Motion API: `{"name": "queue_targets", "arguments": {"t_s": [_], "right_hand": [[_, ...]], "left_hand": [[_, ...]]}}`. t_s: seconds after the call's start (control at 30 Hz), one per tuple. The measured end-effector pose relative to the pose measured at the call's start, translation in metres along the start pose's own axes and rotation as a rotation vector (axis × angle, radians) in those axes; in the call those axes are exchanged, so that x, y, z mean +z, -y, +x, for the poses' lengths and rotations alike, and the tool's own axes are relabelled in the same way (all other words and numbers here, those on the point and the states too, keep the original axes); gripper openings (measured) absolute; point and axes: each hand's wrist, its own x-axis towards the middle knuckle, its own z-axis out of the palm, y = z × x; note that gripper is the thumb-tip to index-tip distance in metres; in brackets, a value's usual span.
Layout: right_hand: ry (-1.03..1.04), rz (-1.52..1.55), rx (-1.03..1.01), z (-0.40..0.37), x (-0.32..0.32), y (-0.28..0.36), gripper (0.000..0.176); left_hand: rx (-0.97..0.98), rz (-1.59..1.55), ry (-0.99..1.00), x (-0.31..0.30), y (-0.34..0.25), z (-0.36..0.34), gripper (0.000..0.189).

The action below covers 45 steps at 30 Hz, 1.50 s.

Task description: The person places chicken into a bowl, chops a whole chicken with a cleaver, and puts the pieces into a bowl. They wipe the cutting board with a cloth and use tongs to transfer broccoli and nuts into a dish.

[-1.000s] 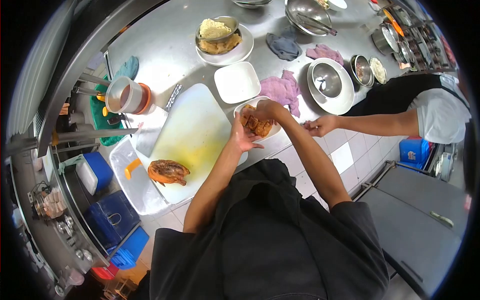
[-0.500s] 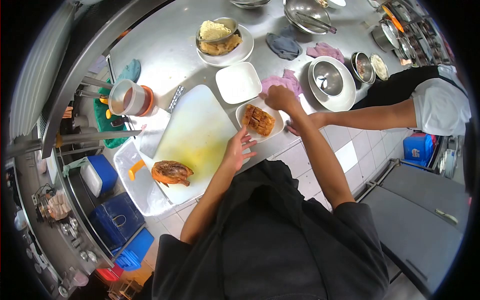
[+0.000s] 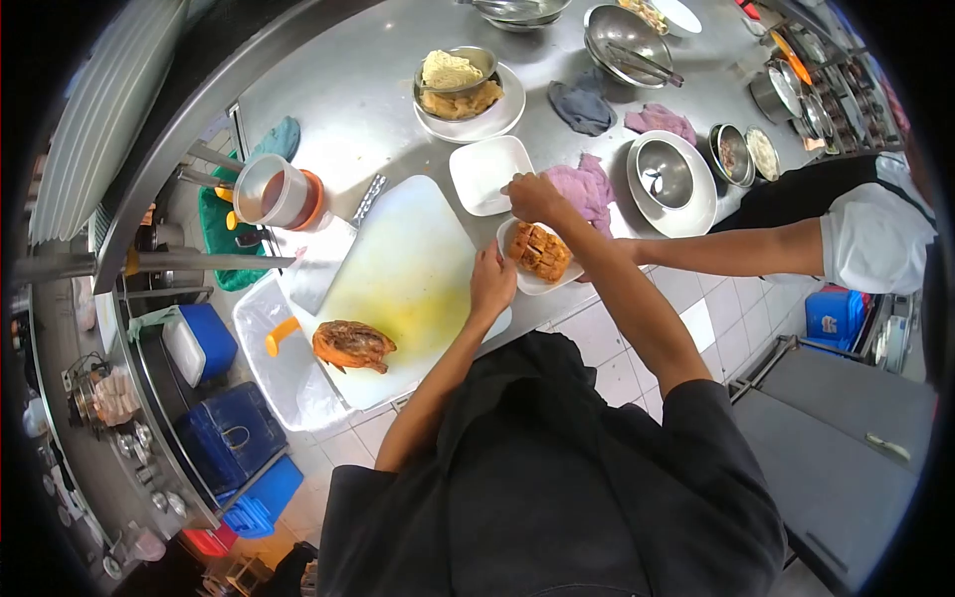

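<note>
Cut pieces of browned roast meat [image 3: 538, 251] lie in a small white dish [image 3: 545, 288] at the right edge of the white cutting board [image 3: 393, 261]. At the dish's left rim, my left hand [image 3: 492, 283] has its fingers drawn together on the edge. My right hand [image 3: 535, 198] is closed, just above the far rim and beside an empty square white dish [image 3: 479, 177]; I cannot tell what it pinches. A roasted piece of poultry [image 3: 353, 346] rests on the board's near left corner.
A pink cloth [image 3: 584, 191] lies right of my right hand. A cleaver with a metal handle [image 3: 369, 199] and an orange handle [image 3: 283, 336] flank the board. Another person's arm [image 3: 726, 254] reaches in from the right. Bowls on a white plate [image 3: 510, 109] stand behind.
My left hand has gone from spread fingers to the dish's rim. My right hand has shifted left toward the empty dish. The other person's hand is now mostly behind my forearm.
</note>
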Motion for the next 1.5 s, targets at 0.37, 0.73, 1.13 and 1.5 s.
{"name": "queue_targets", "arguments": {"t_s": [0.37, 0.73, 1.13, 1.5], "right_hand": [[0.045, -0.086, 0.066, -0.011, 0.0, 0.017, 0.03], [-0.159, 0.085, 0.446, -0.052, 0.011, -0.072, 0.019], [-0.467, 0.295, 0.3, -0.085, 0.013, -0.071, 0.007], [-0.348, 0.155, -0.571, 0.068, -0.017, 0.179, 0.059]], "left_hand": [[0.14, -0.232, 0.218, 0.041, -0.008, -0.005, 0.061], [0.53, 0.144, -0.039, 0.037, -0.056, 0.04, 0.032], [0.667, 0.31, -0.271, 0.12, -0.044, 0.129, 0.02], [0.408, 0.052, -0.952, -0.187, 0.082, -0.119, 0.038]]}}
